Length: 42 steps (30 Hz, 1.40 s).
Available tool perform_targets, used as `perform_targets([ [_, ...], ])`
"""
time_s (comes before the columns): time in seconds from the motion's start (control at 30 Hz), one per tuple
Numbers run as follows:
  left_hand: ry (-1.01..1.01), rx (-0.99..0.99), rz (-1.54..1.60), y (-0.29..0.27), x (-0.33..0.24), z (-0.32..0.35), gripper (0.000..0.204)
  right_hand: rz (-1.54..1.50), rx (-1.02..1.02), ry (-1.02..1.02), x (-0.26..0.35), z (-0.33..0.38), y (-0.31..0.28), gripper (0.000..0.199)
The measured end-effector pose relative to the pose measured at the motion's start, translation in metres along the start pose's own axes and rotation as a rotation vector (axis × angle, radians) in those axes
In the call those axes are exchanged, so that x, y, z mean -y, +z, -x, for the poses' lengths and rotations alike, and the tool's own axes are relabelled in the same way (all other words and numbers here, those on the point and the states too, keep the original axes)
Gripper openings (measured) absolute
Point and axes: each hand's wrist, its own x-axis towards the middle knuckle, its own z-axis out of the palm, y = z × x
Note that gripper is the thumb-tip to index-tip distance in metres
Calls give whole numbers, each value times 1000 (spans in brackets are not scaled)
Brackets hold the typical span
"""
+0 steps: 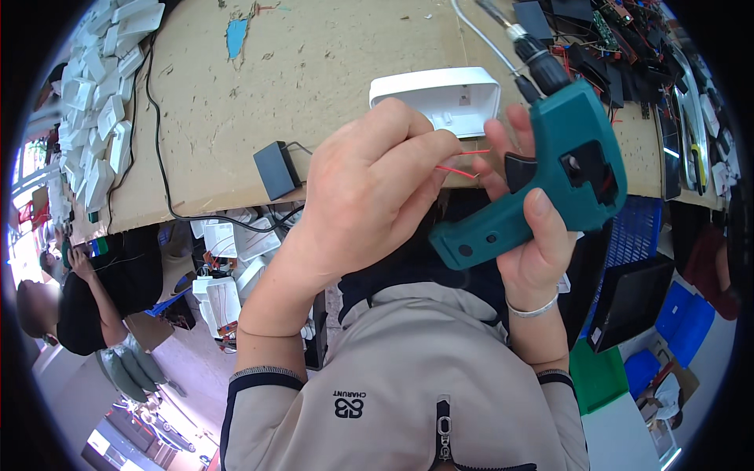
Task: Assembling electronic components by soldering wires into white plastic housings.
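My left hand (377, 184) is closed in a pinch over the bench's near edge. From its fingertips stick out thin red wires (454, 169), their ends pointing right toward the drill. What else those fingers hold is hidden. My right hand (542, 239) cradles a teal cordless drill (577, 145), with the thumb on its near side and fingertips showing beyond the trigger. The drill's black chuck (542, 67) points away to the upper right, and its handle slants down to the left. Just beyond my hands sits an open white plastic housing (436, 82).
A small black box (276, 169) with a cable lies left on the brown bench (259, 94). White plastic housings (102, 102) are heaped at far left. Electronic parts (605, 35) crowd the far right. More white shells (224, 302) stand below the bench. Another person (94, 298) is at left.
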Motion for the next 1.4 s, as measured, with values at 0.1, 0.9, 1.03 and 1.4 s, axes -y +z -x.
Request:
perform_targets([
  [0.1, -5, 48, 134, -7, -1, -3, 17, 161, 4, -64, 8, 6, -4, 60],
  [0.9, -23, 262, 433, -15, 0, -2, 14, 779, 142, -336, 15, 15, 10, 53],
  [1.03, -64, 258, 382, -12, -3, 0, 15, 941, 51, -412, 10, 17, 16, 49],
  [1.4, 115, -103, -266, -1, 4, 2, 16, 673, -193, -278, 26, 53, -8, 59],
])
